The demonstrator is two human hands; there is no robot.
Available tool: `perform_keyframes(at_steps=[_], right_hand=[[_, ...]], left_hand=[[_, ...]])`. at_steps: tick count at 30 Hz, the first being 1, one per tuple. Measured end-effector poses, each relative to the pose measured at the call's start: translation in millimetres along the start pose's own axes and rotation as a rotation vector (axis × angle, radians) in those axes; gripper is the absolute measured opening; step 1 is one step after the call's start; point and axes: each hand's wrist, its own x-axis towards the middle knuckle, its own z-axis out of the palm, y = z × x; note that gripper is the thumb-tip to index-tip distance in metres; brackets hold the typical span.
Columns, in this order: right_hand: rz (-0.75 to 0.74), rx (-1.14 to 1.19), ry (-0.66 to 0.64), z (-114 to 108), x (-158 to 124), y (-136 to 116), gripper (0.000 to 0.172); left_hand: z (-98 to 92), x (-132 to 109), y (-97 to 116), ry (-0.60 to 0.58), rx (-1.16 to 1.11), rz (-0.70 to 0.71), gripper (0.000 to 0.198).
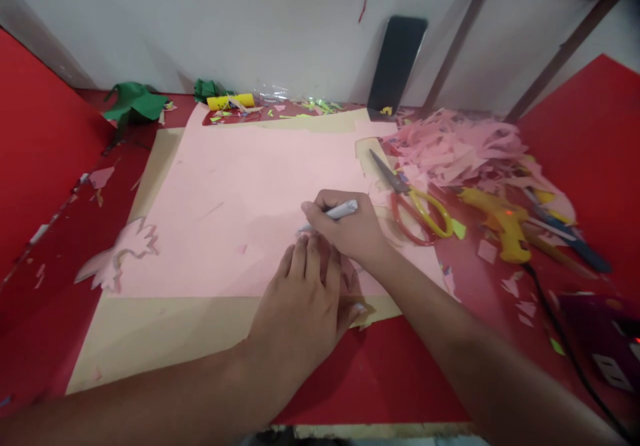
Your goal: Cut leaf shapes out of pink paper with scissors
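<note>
Head view, only one: left hand (300, 293) near the center of the frame, a bit low, palm down on the pink paper (240, 186); fingers straight, slightly apart, thumb stuck out to the right, so basically spread flat and not gripping. A smaller piece of paper seems to lie under that hand, mostly covered, outline unclear. Right hand (353, 233) just above and right of it, fingers curled closed around a pale pen (343, 209); pen slants, tip end toward the left fingertips, near the paper. Can't tell if the tip actually touches. Pink paper fills the middle of the frame, lying over brown paper (175, 333) that shows along the lower and left edges, all on a red table (375, 373). Pink cutout (133, 236) with jagged ends at left of frame, partly over the pink sheet's edge. Scissors (404, 186) right of center, blades pointing upper left, handles red and yellow. Yellow glue gun (503, 223) at right, dark cord (565, 339) running to the lower right corner. Heap of pink strips (465, 146) upper right, just above the glue gun. Dark phone (397, 63) leaning on the wall (280, 26), top right of center. Green paper (135, 101) upper left, yellow roll (230, 101) to its right.
</note>
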Motion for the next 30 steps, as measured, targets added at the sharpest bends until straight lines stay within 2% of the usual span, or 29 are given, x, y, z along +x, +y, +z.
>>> perform_keyframes(at_steps=[5,9,16,24,30], right_hand=[[-0.023,-0.033,0.053,-1.4,1.0,1.7,0.040],[-0.023,-0.030,0.033,-2.7,1.4,2.0,0.040],[-0.033,-0.007,0.062,-4.6,1.0,0.0,0.039],[-0.022,-0.105,0.092,-10.8,0.5,-2.5,0.040],[-0.017,-0.165,0.106,-12.2,-0.2,-2.5,0.040]], left_hand=[[0.6,3.7,-2.1,-0.055,-0.032,-0.003,0.078],[-2.2,5.7,-3.2,-0.075,-0.031,-0.005,0.078],[-1.5,5.3,-4.5,-0.042,-0.013,0.008,0.079],[-1.7,5.9,-5.1,-0.025,-0.004,0.005,0.077],[1.6,4.6,-5.6,0.051,0.028,0.017,0.076]])
